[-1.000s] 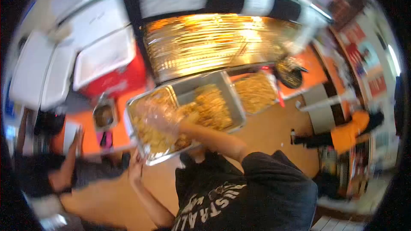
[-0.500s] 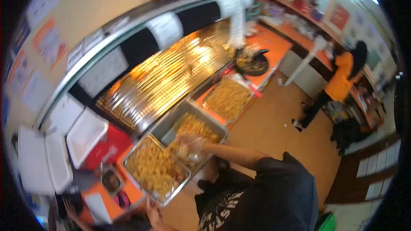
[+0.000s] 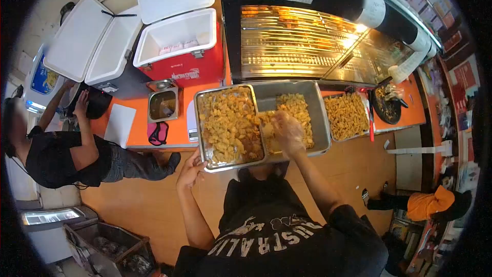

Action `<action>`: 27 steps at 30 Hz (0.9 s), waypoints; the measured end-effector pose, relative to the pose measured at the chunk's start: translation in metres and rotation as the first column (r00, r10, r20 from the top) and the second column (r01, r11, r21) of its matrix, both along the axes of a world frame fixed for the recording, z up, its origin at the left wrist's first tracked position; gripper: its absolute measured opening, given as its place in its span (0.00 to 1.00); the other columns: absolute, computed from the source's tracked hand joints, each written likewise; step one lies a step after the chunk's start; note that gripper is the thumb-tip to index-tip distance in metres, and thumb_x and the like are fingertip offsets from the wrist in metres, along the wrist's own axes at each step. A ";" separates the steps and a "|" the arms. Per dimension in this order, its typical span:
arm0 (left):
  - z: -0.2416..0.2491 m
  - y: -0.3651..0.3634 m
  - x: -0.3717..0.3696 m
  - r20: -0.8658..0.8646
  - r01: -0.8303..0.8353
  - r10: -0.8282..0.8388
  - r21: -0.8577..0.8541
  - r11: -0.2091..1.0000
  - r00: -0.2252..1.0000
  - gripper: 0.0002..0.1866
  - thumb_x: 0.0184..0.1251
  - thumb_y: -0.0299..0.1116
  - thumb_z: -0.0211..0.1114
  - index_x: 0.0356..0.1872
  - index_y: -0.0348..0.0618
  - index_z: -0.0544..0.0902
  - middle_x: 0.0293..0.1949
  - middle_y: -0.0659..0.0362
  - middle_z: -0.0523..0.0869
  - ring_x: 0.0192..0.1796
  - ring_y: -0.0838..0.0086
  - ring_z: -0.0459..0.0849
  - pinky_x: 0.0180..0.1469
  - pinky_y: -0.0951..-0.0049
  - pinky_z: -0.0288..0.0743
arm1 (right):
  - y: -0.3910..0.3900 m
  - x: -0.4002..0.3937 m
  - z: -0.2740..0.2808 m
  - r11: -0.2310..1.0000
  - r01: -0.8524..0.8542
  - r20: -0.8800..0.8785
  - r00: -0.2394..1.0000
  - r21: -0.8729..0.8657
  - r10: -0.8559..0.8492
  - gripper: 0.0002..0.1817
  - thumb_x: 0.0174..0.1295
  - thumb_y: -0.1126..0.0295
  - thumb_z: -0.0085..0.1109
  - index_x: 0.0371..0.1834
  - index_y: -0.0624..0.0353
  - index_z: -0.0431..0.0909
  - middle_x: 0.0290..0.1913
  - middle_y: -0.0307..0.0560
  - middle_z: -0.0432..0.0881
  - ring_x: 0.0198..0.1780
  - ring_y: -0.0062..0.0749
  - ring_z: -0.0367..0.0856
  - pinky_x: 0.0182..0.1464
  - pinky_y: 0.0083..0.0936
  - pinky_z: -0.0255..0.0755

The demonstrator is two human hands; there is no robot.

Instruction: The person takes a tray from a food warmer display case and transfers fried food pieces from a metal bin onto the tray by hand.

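My left hand (image 3: 191,170) grips the lower left corner of a metal tray (image 3: 259,150) heaped with golden fried pieces (image 3: 224,129). My right hand (image 3: 288,132), in a clear plastic glove, is among fried pieces in a deeper grey metal pan (image 3: 323,123) to the right; its fingertips are hidden, and whether it grasps any pieces cannot be made out. The tray's right side rests over the pan's left part. Further right, another tray of fried strips (image 3: 347,116) lies on the orange counter (image 3: 410,118).
A lit glass warmer (image 3: 292,46) stands behind the pans. Left of it are a red cooler (image 3: 179,66), a small metal container (image 3: 163,106) and a pink-and-black object (image 3: 158,132). Red-handled tongs (image 3: 371,123) lie right, near a black pan (image 3: 385,105). One person (image 3: 66,159) stands left, another (image 3: 433,203) right.
My view has swung left and levelled, bringing the coolers and the person at left into fuller view. My left hand stays at the tray's corner and my right hand stays over the fried pieces.
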State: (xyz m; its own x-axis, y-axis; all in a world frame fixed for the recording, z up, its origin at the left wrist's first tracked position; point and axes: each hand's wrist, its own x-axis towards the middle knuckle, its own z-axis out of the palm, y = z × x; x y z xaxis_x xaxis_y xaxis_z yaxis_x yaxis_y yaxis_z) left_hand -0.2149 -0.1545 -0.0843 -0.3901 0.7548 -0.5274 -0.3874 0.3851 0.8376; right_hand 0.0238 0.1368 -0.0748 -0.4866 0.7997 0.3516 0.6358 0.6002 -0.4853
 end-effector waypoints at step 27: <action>0.006 0.007 -0.004 0.009 0.010 -0.010 -0.027 1.000 1.000 0.40 0.68 0.23 0.63 0.79 0.50 0.56 0.48 0.61 0.82 0.31 0.86 0.76 0.20 0.84 0.76 | 0.100 0.109 -0.049 0.911 0.011 0.819 0.443 -0.412 0.365 0.20 0.59 0.53 0.65 0.52 0.48 0.85 0.50 0.45 0.86 0.52 0.37 0.84 0.50 0.33 0.81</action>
State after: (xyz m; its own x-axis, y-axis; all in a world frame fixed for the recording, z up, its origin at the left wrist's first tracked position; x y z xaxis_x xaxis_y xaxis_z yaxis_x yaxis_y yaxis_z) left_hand -0.2190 -0.1478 -0.0785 -0.3777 0.7441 -0.5510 -0.3909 0.4113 0.8234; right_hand 0.1330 0.2369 -0.1235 -0.5222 0.6185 -0.5872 0.7234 0.6859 0.0791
